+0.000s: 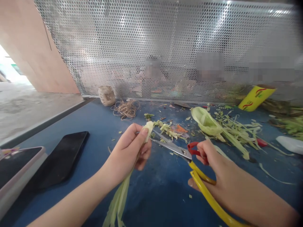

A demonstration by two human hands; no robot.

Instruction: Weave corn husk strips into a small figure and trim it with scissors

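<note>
My left hand [133,146] pinches a strip of pale green corn husk [124,189] between thumb and fingers. One end of the husk pokes up past the thumb, and the rest hangs down below the wrist. A pair of scissors [180,150] is in my right hand [213,170], with fingers in its red and yellow handles. The scissor blades are parted, and their tips lie close beside the upper end of the husk; I cannot tell whether they touch it. A curved yellow strip [210,198] runs from the scissors along my right forearm. Small husk trimmings [168,129] lie behind the blades.
Two phones, one black [63,157] and one pale-edged [21,167], lie left on the blue table [99,126]. Twine [126,108] and a whitish lump [106,95] sit behind. Husk pieces [208,123] and a yellow tube [257,97] are right. Perforated metal screen [132,37] stands behind.
</note>
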